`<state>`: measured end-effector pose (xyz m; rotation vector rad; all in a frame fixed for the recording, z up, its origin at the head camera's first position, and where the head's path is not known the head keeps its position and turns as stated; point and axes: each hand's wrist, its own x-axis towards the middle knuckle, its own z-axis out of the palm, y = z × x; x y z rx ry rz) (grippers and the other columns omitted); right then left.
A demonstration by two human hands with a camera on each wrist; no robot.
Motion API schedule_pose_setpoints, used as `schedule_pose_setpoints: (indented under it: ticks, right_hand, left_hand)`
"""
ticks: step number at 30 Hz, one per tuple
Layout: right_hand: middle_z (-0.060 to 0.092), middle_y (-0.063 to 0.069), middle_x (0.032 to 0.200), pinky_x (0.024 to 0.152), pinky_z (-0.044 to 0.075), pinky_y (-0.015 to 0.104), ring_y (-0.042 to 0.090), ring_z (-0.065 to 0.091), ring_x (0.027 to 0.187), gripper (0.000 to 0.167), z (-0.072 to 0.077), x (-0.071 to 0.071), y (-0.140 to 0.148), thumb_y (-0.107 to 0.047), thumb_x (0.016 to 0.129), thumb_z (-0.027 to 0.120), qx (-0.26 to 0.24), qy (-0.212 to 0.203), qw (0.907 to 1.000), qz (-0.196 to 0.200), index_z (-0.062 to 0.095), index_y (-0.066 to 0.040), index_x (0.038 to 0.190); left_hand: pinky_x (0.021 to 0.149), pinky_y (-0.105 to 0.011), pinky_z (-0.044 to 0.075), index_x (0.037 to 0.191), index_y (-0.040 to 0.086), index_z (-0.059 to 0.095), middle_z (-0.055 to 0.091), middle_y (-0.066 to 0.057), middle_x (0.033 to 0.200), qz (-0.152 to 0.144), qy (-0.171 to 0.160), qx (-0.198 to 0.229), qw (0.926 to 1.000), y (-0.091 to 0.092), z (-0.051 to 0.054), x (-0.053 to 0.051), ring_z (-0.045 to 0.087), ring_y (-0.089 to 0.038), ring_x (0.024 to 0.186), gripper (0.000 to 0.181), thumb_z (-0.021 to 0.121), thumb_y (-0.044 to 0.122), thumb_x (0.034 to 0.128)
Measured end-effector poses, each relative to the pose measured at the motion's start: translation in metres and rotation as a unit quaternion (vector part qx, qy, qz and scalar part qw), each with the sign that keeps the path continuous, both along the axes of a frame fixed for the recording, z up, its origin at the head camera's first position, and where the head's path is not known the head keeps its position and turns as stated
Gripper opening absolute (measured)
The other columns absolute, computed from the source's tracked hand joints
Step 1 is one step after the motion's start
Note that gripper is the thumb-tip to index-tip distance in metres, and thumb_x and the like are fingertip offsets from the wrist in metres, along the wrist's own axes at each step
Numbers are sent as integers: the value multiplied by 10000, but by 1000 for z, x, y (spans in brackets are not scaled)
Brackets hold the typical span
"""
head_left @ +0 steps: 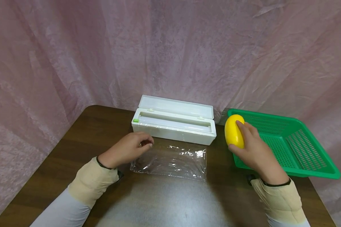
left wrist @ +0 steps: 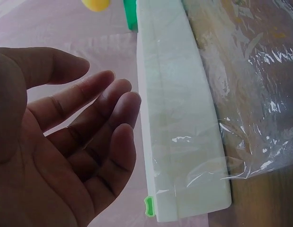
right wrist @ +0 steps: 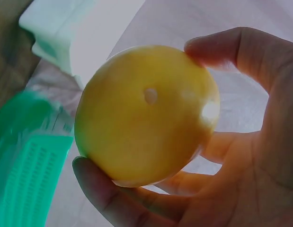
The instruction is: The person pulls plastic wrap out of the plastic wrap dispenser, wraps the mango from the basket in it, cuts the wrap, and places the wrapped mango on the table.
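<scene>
Pale sleeves (head_left: 65, 206) of smooth, stretchy-looking cloth reach in at the bottom, each ending in a puckered tan cuff (head_left: 92, 179) with a thin dark band at the wrist. Beneath them spreads a dark wooden table (head_left: 164, 205), its brown grain glazed by a broad pool of light.

On it sits a long white box (head_left: 170, 134), hard and plastic-looking, with softly rounded corners. Its hinged lid (head_left: 176, 106) stands tipped back; a pale roll (head_left: 170, 121) lies lengthwise in the trough, and a small bright-green tab (head_left: 135, 120) marks the left end of the front edge. Clear film (head_left: 170, 162) lies wrinkled and glittering on the wood before the box; the left wrist view shows some over the box's front face too.

At the right is a green basket (head_left: 304, 173), rectangular with flaring walls, slotted sides and a finely perforated floor.

The right hand (head_left: 257, 154) holds a yellow oval object (head_left: 233, 130), thumb on one side and fingers on the other, at the basket's left rim; whether it touches the rim I cannot tell. Its skin is smooth and glossy, elongated from above, rounder end-on, with one small pale spot.

The left hand (head_left: 126, 149), loosely bent with thumb and fingertips apart, hovers beside the film's left end.

Pinkish, crushed-velvet-like cloth (head_left: 170, 47) hangs in folds behind.
</scene>
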<state>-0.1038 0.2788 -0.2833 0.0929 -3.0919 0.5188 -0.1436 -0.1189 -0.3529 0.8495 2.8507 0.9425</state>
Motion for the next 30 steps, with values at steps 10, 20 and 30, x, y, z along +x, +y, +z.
schedule_pose_setpoints:
  ticks: [10, 20, 30]
  right_hand:
    - [204, 246, 1629, 721, 496, 409, 372, 607, 1005, 842, -3, 7, -18, -357, 933, 649, -200, 19, 9991, 361, 205, -149, 1617]
    - [235, 152, 1648, 798, 496, 426, 367, 577, 1150, 797, -9, 11, -40, -300, 917, 686, -442, 101, 9934, 1052, 285, -185, 1597]
    - [245, 83, 1653, 729, 478, 321, 223, 588, 945, 825, -28, 13, -63, -241, 861, 722, -870, 109, 9861, 1414, 320, -251, 1583]
  left_hand:
    - [797, -311, 509, 1096, 127, 693, 665, 30, 959, 4, 32, 147, 9999, 2, -5, 1, 596, -106, 884, 151, 611, 181, 982]
    - [820, -325, 501, 1320, 55, 580, 638, -58, 1053, -46, 111, 335, 9994, 5, -7, 2, 593, -157, 935, 394, 662, 149, 946]
    - [828, -346, 504, 1447, 80, 485, 595, -57, 1163, -19, 57, 384, 9992, 5, -5, 2, 591, -172, 1010, 527, 660, 185, 962]
